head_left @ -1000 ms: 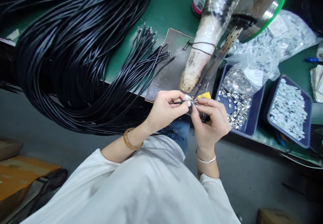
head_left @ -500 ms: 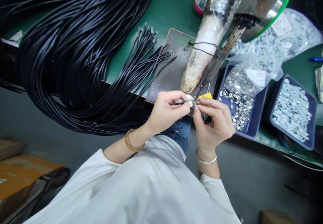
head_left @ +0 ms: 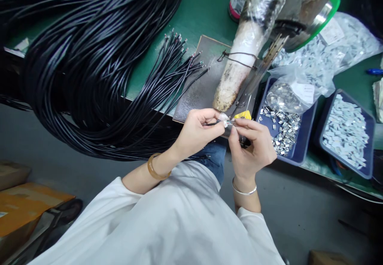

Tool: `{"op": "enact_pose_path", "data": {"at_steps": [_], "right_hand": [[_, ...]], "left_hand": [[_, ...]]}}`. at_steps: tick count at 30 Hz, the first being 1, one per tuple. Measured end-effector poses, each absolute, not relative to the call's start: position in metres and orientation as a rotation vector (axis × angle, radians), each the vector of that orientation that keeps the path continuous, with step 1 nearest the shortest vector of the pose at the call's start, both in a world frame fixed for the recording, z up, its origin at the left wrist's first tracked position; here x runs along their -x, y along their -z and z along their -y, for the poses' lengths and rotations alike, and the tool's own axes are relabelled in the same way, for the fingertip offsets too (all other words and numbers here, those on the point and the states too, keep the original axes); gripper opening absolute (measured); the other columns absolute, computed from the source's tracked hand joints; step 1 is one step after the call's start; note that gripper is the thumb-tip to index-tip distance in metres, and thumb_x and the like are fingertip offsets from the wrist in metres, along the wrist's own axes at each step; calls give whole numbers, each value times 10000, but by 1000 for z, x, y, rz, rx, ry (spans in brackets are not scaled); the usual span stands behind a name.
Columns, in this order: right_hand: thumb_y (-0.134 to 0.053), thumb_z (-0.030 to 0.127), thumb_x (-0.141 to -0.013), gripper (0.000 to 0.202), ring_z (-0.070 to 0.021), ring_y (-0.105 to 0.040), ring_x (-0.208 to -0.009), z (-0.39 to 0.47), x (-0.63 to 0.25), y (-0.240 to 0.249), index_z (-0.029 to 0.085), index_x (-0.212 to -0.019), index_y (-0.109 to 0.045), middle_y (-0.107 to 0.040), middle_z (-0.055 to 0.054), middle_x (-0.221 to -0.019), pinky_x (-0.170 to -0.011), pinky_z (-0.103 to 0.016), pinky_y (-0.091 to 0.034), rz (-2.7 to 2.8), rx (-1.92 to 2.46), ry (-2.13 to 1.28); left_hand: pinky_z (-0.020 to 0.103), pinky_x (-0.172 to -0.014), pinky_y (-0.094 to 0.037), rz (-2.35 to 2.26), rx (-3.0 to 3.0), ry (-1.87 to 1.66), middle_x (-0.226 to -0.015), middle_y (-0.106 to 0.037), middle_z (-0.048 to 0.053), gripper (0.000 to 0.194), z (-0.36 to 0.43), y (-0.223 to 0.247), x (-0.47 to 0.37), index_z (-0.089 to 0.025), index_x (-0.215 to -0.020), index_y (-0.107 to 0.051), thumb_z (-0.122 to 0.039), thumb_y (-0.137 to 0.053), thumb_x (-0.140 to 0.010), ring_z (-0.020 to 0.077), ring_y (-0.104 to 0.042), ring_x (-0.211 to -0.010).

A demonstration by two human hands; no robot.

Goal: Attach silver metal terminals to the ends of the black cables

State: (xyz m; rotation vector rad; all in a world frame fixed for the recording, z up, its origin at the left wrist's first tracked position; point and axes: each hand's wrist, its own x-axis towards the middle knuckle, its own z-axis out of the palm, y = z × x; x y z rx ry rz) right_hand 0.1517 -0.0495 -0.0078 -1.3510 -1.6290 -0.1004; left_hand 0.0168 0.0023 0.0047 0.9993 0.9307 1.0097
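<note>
My left hand [head_left: 199, 129] pinches a black cable [head_left: 213, 123] close to its stripped end, with white coverings on the thumb and fingertip. My right hand [head_left: 251, 141] is closed in a pinch at that same end, on a small metal piece [head_left: 232, 121] partly hidden by the fingers. The two hands almost meet above the front edge of a dark board [head_left: 194, 93]. Just behind the fingertips is a yellow piece [head_left: 243, 115] with a thin wire rising beside it. The plastic-wrapped tube [head_left: 230, 81] ends right above my left fingertips.
A big bundle of black cables [head_left: 98, 69] covers the left of the green table [head_left: 203, 10]. To the right stand a blue tray [head_left: 306, 137] of metal pieces and another tray [head_left: 371, 145] of pale pieces. Behind them lie plastic bags [head_left: 353, 38] and a green-rimmed spool [head_left: 332, 14].
My right hand has shifted very slightly left, its fingers still at the cable end. My left hand stays nearly where it was.
</note>
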Motion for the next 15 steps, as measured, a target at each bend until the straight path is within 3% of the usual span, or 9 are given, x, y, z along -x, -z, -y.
{"op": "enact_pose_path", "data": {"at_steps": [4, 11, 15], "right_hand": [[-723, 62, -813, 187, -138, -725, -878, 48, -149, 8, 214, -907, -665, -757, -10, -955, -805, -290, -597, 1614, 1355, 89], [-751, 42, -785, 221, -132, -719, -882, 48, -145, 3, 210, -917, -696, -750, -10, -958, -825, -280, -606, 1596, 1356, 121], [-735, 57, -796, 218, -145, -725, -911, 52, -146, 6, 215, -926, -661, -748, -22, -1009, -815, -296, -625, 1636, 1331, 127]], "left_hand": [[150, -437, -280, -944, -1100, -1037, -524, -432, -62, 49, 1, -1, -16, -113, -706, -696, -161, -706, -703, 35, -332, -484], [136, -424, -225, -922, -1457, -1192, -539, -418, -74, 64, 6, 1, -14, -110, -761, -695, -115, -632, -773, 16, -264, -469], [151, -418, -200, -924, -1359, -1141, -529, -401, -71, 72, 5, 2, -14, -106, -757, -691, -149, -635, -773, 22, -262, -468]]}}
